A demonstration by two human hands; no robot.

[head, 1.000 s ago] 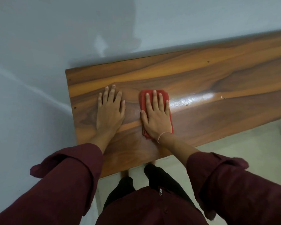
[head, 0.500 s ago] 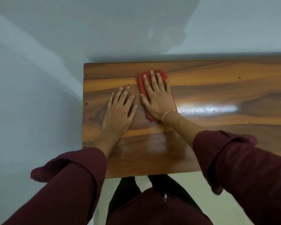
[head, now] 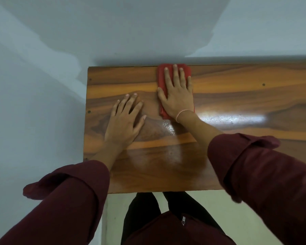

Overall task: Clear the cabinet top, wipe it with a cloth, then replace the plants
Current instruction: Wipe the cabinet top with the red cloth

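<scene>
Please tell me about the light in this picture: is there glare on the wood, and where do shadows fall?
Head view: a bright glare streak crosses the cabinet top to the right of the right hand pressing the red cloth; a fainter hazy sheen lies near the front edge; a large soft shadow covers the wall behind; the left hand rests flat on the wood; wide-angle distortion enlarges the sleeves.

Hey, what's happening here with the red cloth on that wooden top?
A person in dark red sleeves is wiping a glossy brown wooden cabinet top. The right hand lies flat on a folded red cloth, pressing it against the wood at the back edge by the wall. The left hand rests open and flat on the bare wood beside it, holding nothing. No plants are in view.
</scene>
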